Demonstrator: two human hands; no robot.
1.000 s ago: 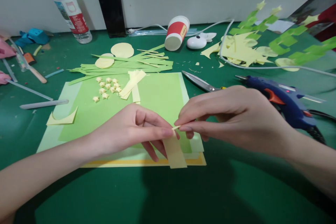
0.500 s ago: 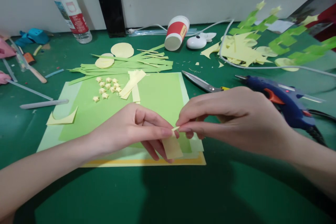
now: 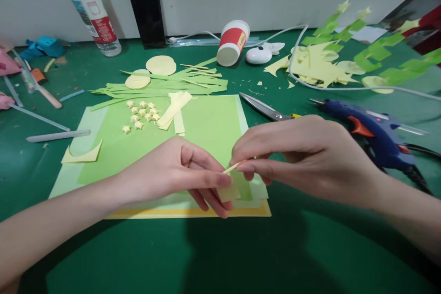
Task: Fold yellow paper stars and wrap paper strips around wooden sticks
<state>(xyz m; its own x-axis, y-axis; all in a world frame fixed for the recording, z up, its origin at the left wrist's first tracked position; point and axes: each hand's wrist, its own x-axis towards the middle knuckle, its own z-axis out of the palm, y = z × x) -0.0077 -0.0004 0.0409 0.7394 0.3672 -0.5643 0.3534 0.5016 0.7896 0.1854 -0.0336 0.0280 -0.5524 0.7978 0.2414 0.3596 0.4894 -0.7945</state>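
Above the stacked green sheets (image 3: pixel 217 124), my left hand (image 3: pixel 179 170) pinches a pale yellow paper strip (image 3: pixel 230 193) between thumb and fingers. Part of the strip hangs flat below the thumb, while a narrow part runs edge-on to the right. My right hand (image 3: pixel 296 151) has its thumb and forefinger closed on that narrow part, and the fingertips hide how it is folded. Several small folded paper stars (image 3: pixel 138 125) lie on the sheets, beside a crossed bunch of pale yellow strips (image 3: pixel 175 110).
Scissors (image 3: pixel 263 106) and a blue glue gun (image 3: pixel 375 128) lie to the right. Green paper strips (image 3: pixel 165 87), a tipped paper cup (image 3: pixel 232 43), yellow scraps (image 3: pixel 319 64) and a white cable (image 3: pixel 344 88) are behind. A water bottle (image 3: pixel 99 27) stands back left.
My right fingers have shifted slightly along the strip, and more of its narrow part shows between the hands. The hanging part now shows less below my left thumb.
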